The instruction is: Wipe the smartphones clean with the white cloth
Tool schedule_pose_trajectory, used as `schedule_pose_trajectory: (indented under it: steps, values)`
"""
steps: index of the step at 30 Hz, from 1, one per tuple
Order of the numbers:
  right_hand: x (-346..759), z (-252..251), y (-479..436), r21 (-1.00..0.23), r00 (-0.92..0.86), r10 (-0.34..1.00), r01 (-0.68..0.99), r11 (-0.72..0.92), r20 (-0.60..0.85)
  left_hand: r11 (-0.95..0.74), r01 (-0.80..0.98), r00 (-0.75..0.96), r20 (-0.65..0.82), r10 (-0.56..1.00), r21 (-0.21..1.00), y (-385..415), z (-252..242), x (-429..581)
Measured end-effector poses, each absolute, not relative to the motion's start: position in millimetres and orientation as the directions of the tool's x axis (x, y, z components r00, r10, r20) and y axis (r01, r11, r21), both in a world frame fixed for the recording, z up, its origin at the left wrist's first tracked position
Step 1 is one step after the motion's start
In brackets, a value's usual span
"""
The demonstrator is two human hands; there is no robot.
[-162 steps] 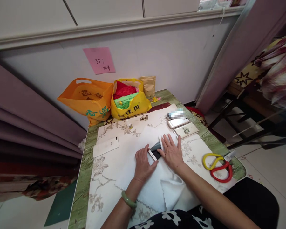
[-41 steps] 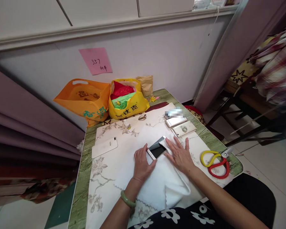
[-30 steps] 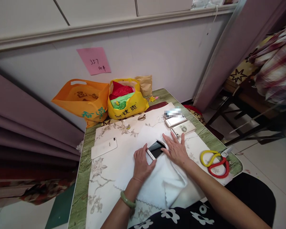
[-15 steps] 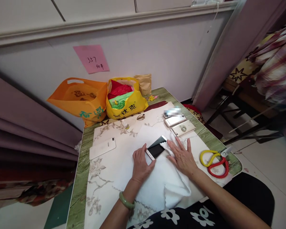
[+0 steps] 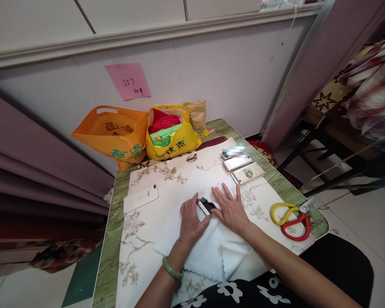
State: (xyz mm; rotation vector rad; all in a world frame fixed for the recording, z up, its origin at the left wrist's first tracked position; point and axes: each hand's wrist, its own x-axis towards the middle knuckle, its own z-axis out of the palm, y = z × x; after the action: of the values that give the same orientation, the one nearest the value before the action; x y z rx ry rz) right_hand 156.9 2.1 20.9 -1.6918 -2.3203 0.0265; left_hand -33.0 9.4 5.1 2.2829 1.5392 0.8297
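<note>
A phone with a dark screen lies on a white cloth in the middle of the table. My left hand grips the phone's near end, fingers curled around its edge. My right hand lies flat with fingers spread, pressing a fold of the cloth over most of the screen, so only the phone's near corner shows. A green bangle sits on my left wrist.
A white phone lies at the left. Two more phones lie at the far right. Yellow-and-red scissors rest near the right edge. An orange bag and a yellow bag stand at the back by the wall.
My right hand has slid left across the phone with the cloth under it, covering most of the screen that showed half a second ago. My left hand has stayed on the phone.
</note>
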Motion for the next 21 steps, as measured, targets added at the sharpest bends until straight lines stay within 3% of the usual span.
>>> schedule_pose_trajectory:
  steps: [9, 14, 21]
  values:
    - [138, 20, -9, -0.240, -0.434, 0.884, 0.852, 0.465, 0.175, -0.392, 0.741, 0.255, 0.311, 0.916, 0.545, 12, 1, -35]
    - [142, 27, 5, -0.308, -0.450, 0.880, 0.824, 0.475, 0.154, -0.435, 0.738, 0.279, 0.353, 0.893, 0.515, 11, -1, -36]
    - [148, 23, 5, -0.268, -0.361, 0.922, 0.883, 0.386, 0.140, -0.410, 0.746, 0.268, 0.326, 0.906, 0.524, 10, 2, -34]
